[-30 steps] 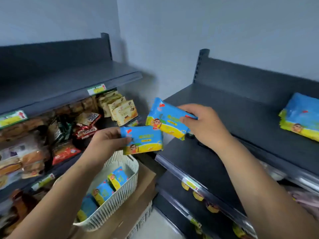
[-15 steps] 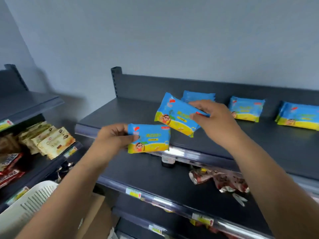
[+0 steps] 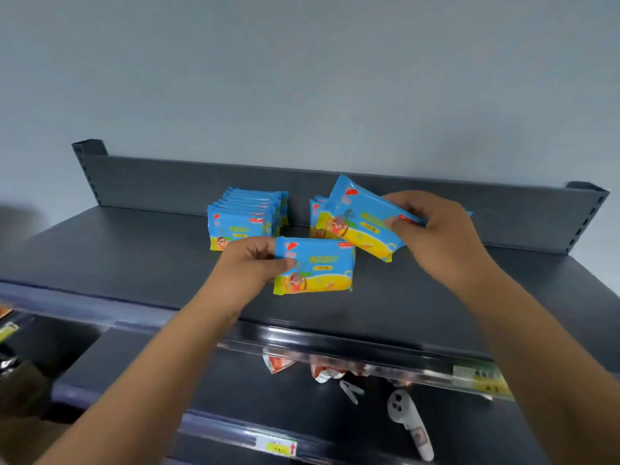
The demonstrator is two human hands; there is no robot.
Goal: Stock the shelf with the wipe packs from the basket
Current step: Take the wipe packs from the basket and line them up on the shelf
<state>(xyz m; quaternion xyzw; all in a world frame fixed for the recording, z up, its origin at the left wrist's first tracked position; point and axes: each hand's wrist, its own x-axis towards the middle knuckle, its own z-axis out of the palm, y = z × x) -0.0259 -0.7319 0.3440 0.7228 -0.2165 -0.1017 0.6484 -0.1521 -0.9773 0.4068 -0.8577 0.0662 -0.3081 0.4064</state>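
Two rows of wipe packs stand at the far back of the shelf (image 3: 134, 256), the left row (image 3: 245, 213) and the right row (image 3: 317, 209). The right hand (image 3: 436, 236) pinches a tilted pack (image 3: 359, 219) by its right end, right over the right row. The left hand (image 3: 251, 263) grips a level pack (image 3: 318, 266) by its left end, long axis left to right, on the near side of the gap, so I'd say the right goes in first.

Soft, even light; your view smears at the edges.
You get glare along the front rail of the shelf (image 3: 134, 256), blur left of it, and its back wall bows.
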